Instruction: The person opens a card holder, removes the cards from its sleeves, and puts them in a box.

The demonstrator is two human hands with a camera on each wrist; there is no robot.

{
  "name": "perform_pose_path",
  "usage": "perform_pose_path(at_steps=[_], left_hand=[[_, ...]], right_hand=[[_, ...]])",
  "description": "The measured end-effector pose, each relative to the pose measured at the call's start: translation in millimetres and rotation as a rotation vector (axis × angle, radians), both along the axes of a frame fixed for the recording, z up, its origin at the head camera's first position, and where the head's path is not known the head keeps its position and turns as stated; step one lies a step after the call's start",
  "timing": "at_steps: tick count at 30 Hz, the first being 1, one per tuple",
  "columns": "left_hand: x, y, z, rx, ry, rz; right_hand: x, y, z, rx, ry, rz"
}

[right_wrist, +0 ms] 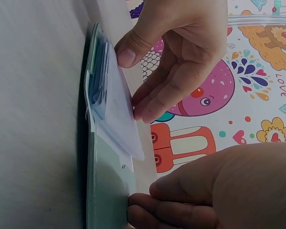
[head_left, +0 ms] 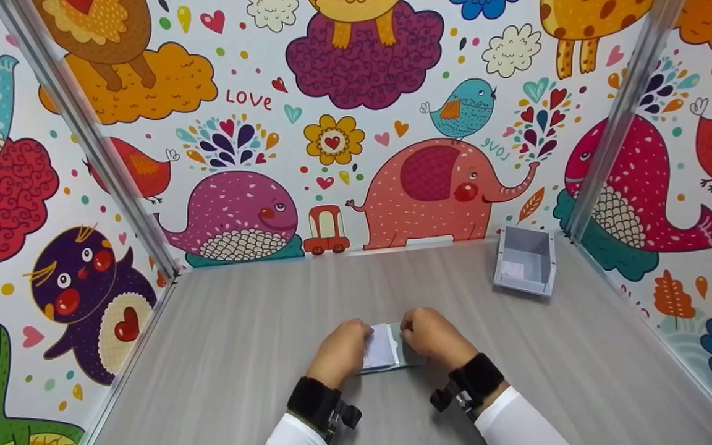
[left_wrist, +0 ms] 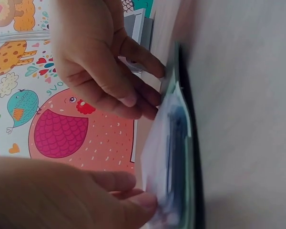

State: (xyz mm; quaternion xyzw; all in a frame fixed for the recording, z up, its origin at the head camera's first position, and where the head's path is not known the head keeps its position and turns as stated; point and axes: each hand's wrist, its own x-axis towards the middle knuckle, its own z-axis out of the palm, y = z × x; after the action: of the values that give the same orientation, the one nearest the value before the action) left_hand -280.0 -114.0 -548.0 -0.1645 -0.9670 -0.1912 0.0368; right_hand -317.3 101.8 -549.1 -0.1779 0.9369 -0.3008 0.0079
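Green bifold wallet (head_left: 410, 357): spread open on the near part of the counter (head_left: 238, 346), between the two hands, its two halves lying left and right.
White sheet (head_left: 381, 346): on the wallet's left half, over a bluish, partly clear stack (right_wrist: 100, 83) (too blurred in the left wrist view to name more closely); its right end stands free of the wallet.
Left hand (head_left: 345, 347): bent fingers and thumb touch the sheet toward its left end, with a gap between them in the right wrist view; whether they pinch it cannot be made out.
Right hand (head_left: 435, 337): loosely bent fingers meet the far edge of the wallet's right half; how firm the hold is, if any, does not show.
Wrists: black straps (head_left: 313, 400) with small cameras, over white sleeves.
Grey bin (head_left: 520, 287): far right, well apart from both hands, a small pale label or paper inside.
Patterned walls (head_left: 331, 179): cartoon animals, far, left and right.
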Motion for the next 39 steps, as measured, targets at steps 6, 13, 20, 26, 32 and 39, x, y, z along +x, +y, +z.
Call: perform_pose_path(at_steps=[6,13,20,26,32,39], left_hand=[[0.4,-0.5,2.5,0.042,0.011,0.025],[0.1,-2.2,1.1,0.081,0.076,-0.036],[-8.7,-5.5,-14.6,0.09,0.112,-0.077],[0.8,-1.0,1.7,0.051,0.101,-0.047],[0.5,-1.4,0.3,0.046,0.098,-0.057],[-0.6,-2.2,-1.3,0.038,0.114,-0.07]], right_hand=[[-1.7,-1,2.3,-0.002,-0.021,-0.011],[-2.2,1,1.9,-0.01,0.009,0.001],[-1.9,2,0.7,-0.014,0.029,0.009],[1.0,-1,2.8,-0.027,0.016,0.029],[9.5,-8,8.7,-0.067,0.012,0.13],[17.3,-17,4.5,-0.015,0.082,0.141]])
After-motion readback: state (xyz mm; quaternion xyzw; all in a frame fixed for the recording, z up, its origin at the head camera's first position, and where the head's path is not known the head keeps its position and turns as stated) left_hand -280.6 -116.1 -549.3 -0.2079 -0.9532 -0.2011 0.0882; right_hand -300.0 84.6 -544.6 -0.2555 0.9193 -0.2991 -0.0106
